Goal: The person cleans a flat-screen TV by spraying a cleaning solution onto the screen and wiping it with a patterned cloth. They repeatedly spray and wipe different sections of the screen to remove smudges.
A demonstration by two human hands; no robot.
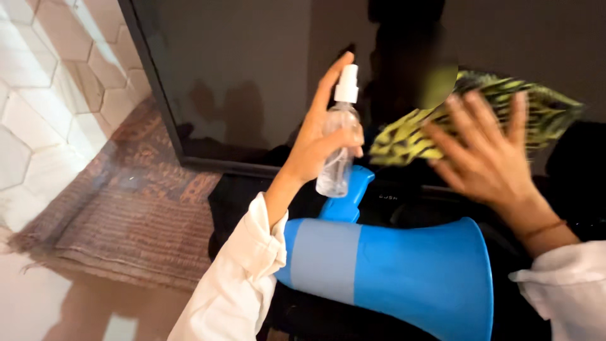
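Landmark: the large blue plastic megaphone, lying on its side low in the middle of the view, its wide bell pointing right and its blue handle sticking up behind it.

Far left of the megaphone, white hexagonal tiles cover the wall and floor. Between those tiles and the megaphone lies a worn, reddish-brown woven rug, its fringe edge toward the camera. Above and left of the megaphone, a dark glossy panel with a black frame stands upright and throws back dim reflections.

Directly above the megaphone's narrow end, the left hand, in a white sleeve, is closed around a small clear plastic spray bottle with a white nozzle. The grip wraps the bottle's body, with the forefinger stretched upward alongside the nozzle. The bottle is held upright, aimed at the dark panel, just above the megaphone's handle.

Above the megaphone's bell, the right hand is spread flat, fingers wide and blurred, pressing a yellow-green cloth with black stripes against the dark panel. It is an open-palm hold, not a closed grip.
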